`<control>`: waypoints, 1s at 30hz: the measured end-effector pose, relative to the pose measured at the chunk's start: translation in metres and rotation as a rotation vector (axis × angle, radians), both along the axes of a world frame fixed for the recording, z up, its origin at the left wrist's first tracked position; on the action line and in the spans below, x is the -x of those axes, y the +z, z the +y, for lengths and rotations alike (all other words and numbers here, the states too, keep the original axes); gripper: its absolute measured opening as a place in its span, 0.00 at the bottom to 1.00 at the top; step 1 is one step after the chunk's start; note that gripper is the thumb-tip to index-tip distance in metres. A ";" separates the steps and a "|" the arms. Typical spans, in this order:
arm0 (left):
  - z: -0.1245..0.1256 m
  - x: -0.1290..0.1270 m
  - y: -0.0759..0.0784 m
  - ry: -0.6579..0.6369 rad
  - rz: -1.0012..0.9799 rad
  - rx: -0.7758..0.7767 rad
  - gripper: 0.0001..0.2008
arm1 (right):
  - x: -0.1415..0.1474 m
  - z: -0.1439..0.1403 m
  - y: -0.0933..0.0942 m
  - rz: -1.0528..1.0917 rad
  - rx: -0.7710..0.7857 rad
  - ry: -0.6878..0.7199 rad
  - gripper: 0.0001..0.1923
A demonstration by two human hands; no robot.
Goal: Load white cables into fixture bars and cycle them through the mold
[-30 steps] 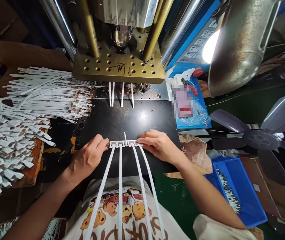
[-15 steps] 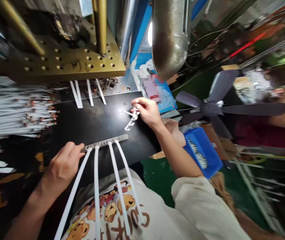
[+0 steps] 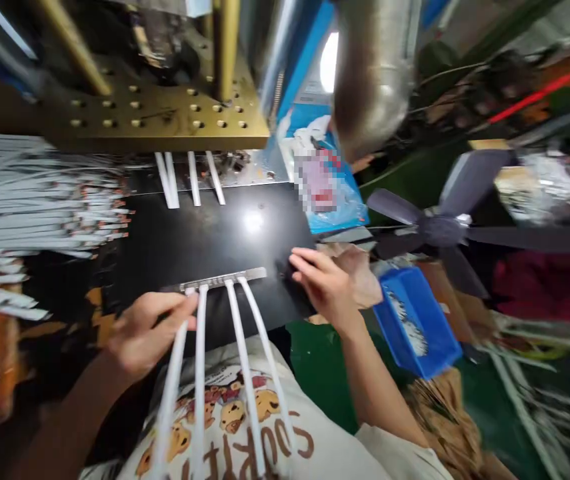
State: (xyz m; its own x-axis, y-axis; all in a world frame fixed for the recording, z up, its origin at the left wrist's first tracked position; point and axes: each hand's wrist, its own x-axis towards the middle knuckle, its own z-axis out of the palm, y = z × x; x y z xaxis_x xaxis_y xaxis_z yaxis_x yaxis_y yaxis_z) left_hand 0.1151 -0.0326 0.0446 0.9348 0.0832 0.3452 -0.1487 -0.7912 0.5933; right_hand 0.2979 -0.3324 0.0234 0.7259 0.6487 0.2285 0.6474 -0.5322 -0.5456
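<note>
A slim metal bar (image 3: 222, 277) with slots lies on the black work surface (image 3: 175, 237). Several long white cables (image 3: 237, 340) run from it toward my body, over the printed shirt. My left hand (image 3: 152, 330) is closed at the bar's left end, thumb and fingers pinching the leftmost white cable just below the bar. Beyond the right end of the bar, my right hand (image 3: 327, 287) hovers at the surface's right edge, its fingers stretched out with nothing seen in them. More white cable ends (image 3: 195, 180) stick out from under the brass-coloured press plate (image 3: 165, 142).
Bundles of white cables with coppery ends (image 3: 79, 200) are piled at the left. To the right are a blue bin (image 3: 417, 323) with small light pieces in it, a dark fan (image 3: 439, 230) and a blue plastic bag (image 3: 345, 213). A metal duct (image 3: 375, 87) hangs above.
My right hand has let go of the small white plastic pieces and moved down and to the right. My left hand has shifted from the bar's end onto the leftmost cable.
</note>
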 end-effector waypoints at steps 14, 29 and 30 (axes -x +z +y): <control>-0.007 -0.048 0.003 0.100 -0.268 0.462 0.11 | 0.030 0.133 0.036 0.047 -0.243 0.330 0.10; 0.177 0.097 0.063 1.370 -0.199 0.273 0.17 | 0.075 0.390 0.049 -0.412 0.424 0.878 0.17; 0.187 0.102 0.062 1.400 -0.077 0.158 0.18 | 0.080 0.394 0.049 -0.417 0.424 0.870 0.17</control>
State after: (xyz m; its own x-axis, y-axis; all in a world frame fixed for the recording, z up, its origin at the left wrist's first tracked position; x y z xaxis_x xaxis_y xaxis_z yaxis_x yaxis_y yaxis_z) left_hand 0.0132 0.1545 0.1062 0.0270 0.9565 0.2906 0.6583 -0.2358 0.7149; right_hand 0.2180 0.0621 0.0723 -0.1118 0.9936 -0.0144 0.9914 0.1105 -0.0702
